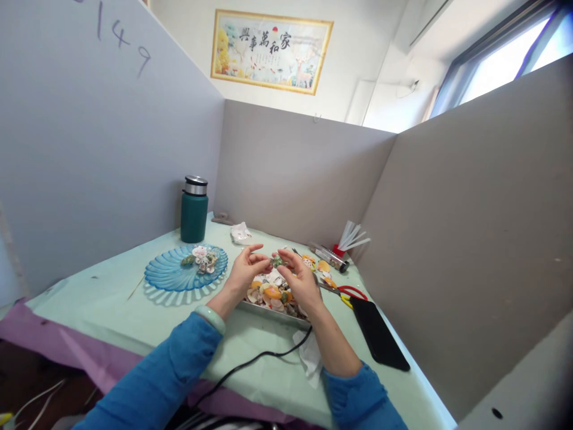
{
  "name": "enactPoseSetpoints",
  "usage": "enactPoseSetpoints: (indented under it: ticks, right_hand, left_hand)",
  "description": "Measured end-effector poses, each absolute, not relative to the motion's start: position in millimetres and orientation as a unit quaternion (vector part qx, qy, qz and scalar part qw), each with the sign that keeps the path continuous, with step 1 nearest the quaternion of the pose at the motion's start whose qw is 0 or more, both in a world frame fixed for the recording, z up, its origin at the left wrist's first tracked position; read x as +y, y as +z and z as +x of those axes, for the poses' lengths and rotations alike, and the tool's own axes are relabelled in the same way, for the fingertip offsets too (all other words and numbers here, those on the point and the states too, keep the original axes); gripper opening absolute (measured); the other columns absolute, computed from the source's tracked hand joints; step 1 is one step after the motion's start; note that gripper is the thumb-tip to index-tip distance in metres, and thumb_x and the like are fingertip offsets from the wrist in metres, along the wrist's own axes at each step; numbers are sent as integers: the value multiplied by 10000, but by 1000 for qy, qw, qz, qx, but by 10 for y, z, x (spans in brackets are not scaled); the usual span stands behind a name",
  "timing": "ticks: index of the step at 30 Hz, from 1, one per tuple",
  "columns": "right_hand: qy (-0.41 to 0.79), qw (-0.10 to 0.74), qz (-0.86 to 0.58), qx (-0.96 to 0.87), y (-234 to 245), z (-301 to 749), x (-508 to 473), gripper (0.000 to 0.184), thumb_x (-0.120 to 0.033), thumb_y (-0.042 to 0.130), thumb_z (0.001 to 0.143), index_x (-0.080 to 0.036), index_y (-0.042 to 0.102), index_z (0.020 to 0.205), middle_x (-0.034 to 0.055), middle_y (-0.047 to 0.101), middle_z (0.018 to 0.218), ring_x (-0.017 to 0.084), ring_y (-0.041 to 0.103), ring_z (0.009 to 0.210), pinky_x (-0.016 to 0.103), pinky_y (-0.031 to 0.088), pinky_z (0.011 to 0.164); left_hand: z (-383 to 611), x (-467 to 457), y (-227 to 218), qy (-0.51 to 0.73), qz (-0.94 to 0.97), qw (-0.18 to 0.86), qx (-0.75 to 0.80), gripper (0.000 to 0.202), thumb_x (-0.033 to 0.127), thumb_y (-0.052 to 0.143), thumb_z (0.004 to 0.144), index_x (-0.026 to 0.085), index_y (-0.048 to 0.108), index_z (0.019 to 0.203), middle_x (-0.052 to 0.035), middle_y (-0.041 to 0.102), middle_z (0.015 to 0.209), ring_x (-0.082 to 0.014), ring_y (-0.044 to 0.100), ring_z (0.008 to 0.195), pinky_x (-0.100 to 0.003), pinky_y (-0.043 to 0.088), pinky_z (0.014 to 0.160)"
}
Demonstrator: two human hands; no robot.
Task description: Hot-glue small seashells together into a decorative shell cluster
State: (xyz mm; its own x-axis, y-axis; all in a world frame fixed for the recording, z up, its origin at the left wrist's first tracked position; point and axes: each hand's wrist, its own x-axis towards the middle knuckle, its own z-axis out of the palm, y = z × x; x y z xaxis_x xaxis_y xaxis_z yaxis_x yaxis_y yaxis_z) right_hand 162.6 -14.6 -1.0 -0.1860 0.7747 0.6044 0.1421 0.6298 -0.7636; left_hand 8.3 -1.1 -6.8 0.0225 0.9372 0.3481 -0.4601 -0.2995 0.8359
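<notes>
My left hand (pixel 248 270) and my right hand (pixel 301 280) meet above a metal tray (pixel 275 314) heaped with seashells (pixel 274 292). A small greenish spiral shell (pixel 278 261) sits between their fingertips, with the fingers of both hands closed in around it. Part of this shell is hidden by the fingers. On the left, a blue scalloped glass plate (pixel 163 272) carries a cluster of white and brown shells (pixel 204 260), with a green shell (pixel 188 261) at its side.
A green bottle (pixel 194 209) stands behind the plate. Right of the tray lie scissors (pixel 351 292), a black phone-like slab (pixel 378 334), orange shells (pixel 324 267) and a clear tube (pixel 330 257). White glue sticks (pixel 351 236) stand behind. A black cable (pixel 255 358) crosses the front near tissue (pixel 310 357).
</notes>
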Motion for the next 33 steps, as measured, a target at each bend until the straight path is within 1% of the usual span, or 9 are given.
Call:
enactPoseSetpoints:
  ticks: [5,13,18,22,33]
  right_hand:
    - [265,554,-317,-723,-11,1614,-177,341,-241,570,823,-248,587,1164,53,609,1207,195,551,1143,352,408,986]
    - [223,544,-330,-738,-60,1610,-145,349,-222,551,837,-249,575,1184,54,603,1186,189,562,1106,357,406,989]
    - [136,531,-351,-759,-54,1620,-137,305,-195,569,829,-254,625,1123,44,626,1118,200,547,1075,370,398,975]
    - [78,534,-328,-775,-40,1619,-131,269,-182,580,825,-256,639,1076,40,633,1113,213,523,1093,389,376,986]
    - [82,536,-322,-776,-59,1630,-104,239,-168,585,816,-250,637,1034,40,623,1122,210,521,1100,384,368,979]
  left_hand:
    - [78,-6,-79,650,477,536,252,636,253,785,592,129,480,1135,1,647,735,-129,631,598,-294,510,657]
    - [77,-4,-87,651,479,531,253,616,242,786,587,131,498,1120,-3,648,736,-130,623,635,-271,490,644]
    - [76,13,-100,652,483,529,249,627,235,783,595,126,482,1135,-3,651,737,-117,610,645,-249,477,636]
    - [75,19,-104,653,480,530,248,632,235,785,595,121,476,1134,9,644,723,-111,606,638,-250,477,646]
    - [80,17,-109,655,482,531,239,635,236,791,584,124,477,1125,18,639,705,-116,609,630,-276,487,672]
